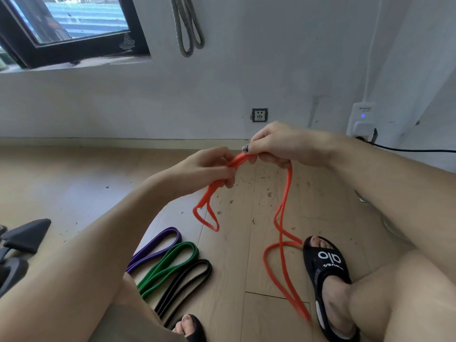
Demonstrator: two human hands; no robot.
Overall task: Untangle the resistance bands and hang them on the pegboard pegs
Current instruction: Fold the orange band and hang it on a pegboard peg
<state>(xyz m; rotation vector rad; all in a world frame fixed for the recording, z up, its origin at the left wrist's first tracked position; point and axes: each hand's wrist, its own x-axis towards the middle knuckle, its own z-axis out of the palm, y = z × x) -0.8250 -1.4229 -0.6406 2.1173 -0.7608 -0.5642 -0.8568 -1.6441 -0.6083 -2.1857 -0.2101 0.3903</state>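
An orange resistance band (pixel 283 213) hangs twisted between both hands above the wooden floor. My left hand (pixel 209 166) grips a bunched part of it, with a short loop dangling below. My right hand (pixel 274 144) pinches the band's top, and long strands drop from it to the floor by my right foot. On the floor lie a purple band (pixel 158 250), a green band (pixel 170 265) and a black band (pixel 187 282), side by side. A grey band (pixel 188 28) hangs on the white wall above. No pegboard is visible.
My right foot in a black sandal (pixel 325 275) stands beside the orange strands; my left sandal toe (pixel 190 327) shows at the bottom. A black chair base (pixel 22 240) sits at left. A wall socket (pixel 259 115), a plugged-in adapter (pixel 361 119) and a window (pixel 66 23) are ahead.
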